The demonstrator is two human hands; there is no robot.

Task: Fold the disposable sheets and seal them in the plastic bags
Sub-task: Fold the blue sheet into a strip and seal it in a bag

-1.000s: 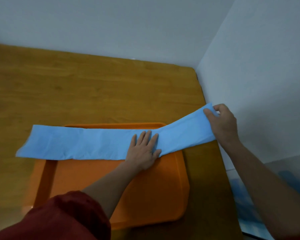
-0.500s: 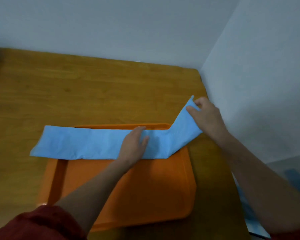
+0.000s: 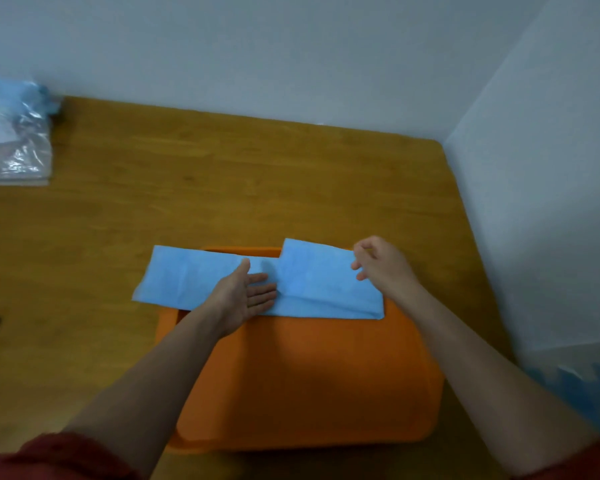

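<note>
Head view: a wooden table (image 3: pixel 257 188) with a warm, grained, honey-brown top fills the middle of the frame and is pushed into a corner of plain pale grey walls (image 3: pixel 291 46), one along the top and one down the right side. An orange plastic tray (image 3: pixel 309 375), smooth with rounded corners, sits at lower centre. Across the tray's upper edge lies the blue disposable sheet (image 3: pixel 187 278), a long, soft, matte strip. Its right end is doubled over into a flap, and its left end hangs past the tray onto the wood.

The left hand (image 3: pixel 243 296) lies flat on the strip with straight fingers, the tips at the flap's edge. The right hand (image 3: pixel 381 265) is at the flap's upper right corner with its fingers loosely curled. Blur hides whether it pinches the sheet. The hands are apart.

Crinkled, glossy clear plastic bags (image 3: pixel 14 143) lie at the upper left. A red sleeve (image 3: pixel 49 455) shows at the lower left.
</note>
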